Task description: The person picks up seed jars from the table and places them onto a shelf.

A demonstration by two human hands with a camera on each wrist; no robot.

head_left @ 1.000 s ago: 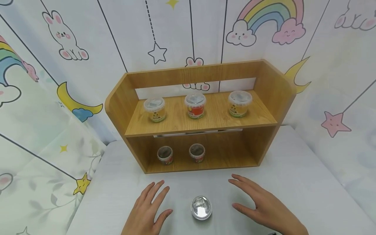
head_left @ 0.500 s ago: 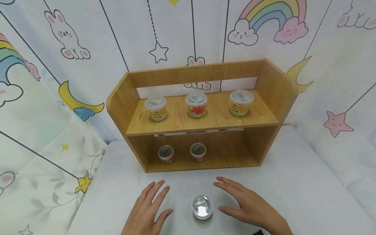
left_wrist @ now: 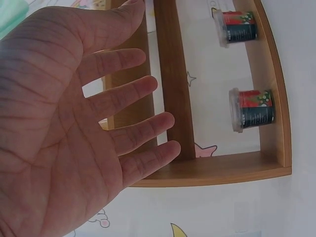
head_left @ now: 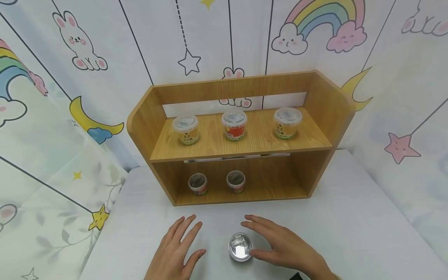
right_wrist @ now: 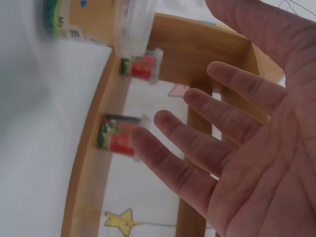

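Note:
A small round cup (head_left: 239, 245) with a clear, shiny lid stands on the white tabletop between the two hands. In the right wrist view its side shows an orange-tan label (right_wrist: 91, 22). My right hand (head_left: 285, 247) is just right of the cup, fingers spread and extended past its far side, and the thumb tip overlaps the lid's right edge in the head view. To the left of the cup my left hand (head_left: 176, 249) lies apart from it, fingers spread and holding nothing; its bare palm (left_wrist: 59, 133) shows in the left wrist view.
Behind the hands stands a two-tier wooden shelf (head_left: 241, 153). Its upper board carries a left yellow cup (head_left: 189, 137), a red cup (head_left: 234, 132) and a right yellow cup (head_left: 285, 130). Below sit two smaller cups (head_left: 200, 189) (head_left: 238, 188). A patterned curtain (head_left: 115, 39) surrounds the table.
My right hand has moved left, from well away on the right to right beside the cup. The left hand and the cup have stayed in place.

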